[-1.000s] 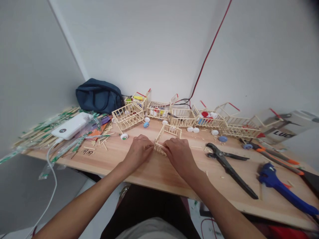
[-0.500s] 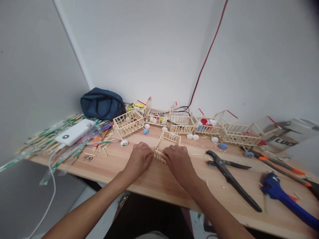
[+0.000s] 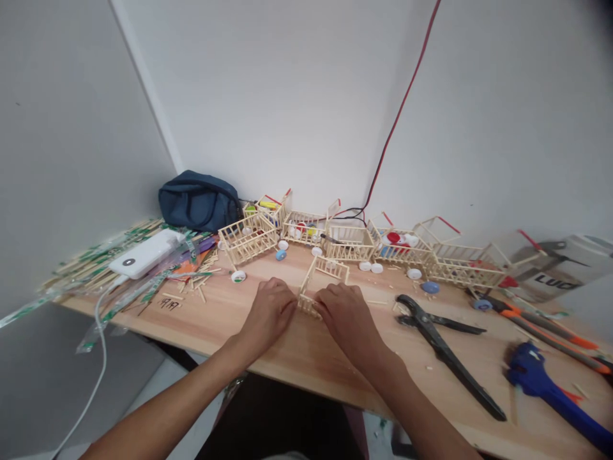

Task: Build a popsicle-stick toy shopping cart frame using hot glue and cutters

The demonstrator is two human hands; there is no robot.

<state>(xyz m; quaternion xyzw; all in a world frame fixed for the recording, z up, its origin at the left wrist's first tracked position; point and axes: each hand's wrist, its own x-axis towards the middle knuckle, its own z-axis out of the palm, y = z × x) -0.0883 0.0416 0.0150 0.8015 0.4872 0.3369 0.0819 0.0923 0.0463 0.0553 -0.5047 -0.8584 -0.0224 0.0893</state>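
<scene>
A small unfinished-looking frame of thin wooden sticks [image 3: 334,268] stands on the table between my hands, with railed sides and an open middle. My left hand [image 3: 272,312] is closed at its near left corner, fingertips pinched together. At the near right corner, my right hand [image 3: 343,314] grips the low railed side with bent fingers. My fingers hide parts of the near side. Just behind the frame are several miniature stick carts, among them a wheeled one [image 3: 248,239] and one with a dark item inside [image 3: 351,243].
Black pliers [image 3: 445,351] lie right of my hands, with a blue-handled tool [image 3: 546,383] and orange-handled pliers [image 3: 550,322] beyond. At left are a white power bank [image 3: 146,253], bundled sticks [image 3: 90,271] and a blue pouch [image 3: 200,200]. A labelled container [image 3: 565,271] stands far right.
The view has shifted slightly. Both hands stay at the near corners of the stick frame, with hardly any visible movement.
</scene>
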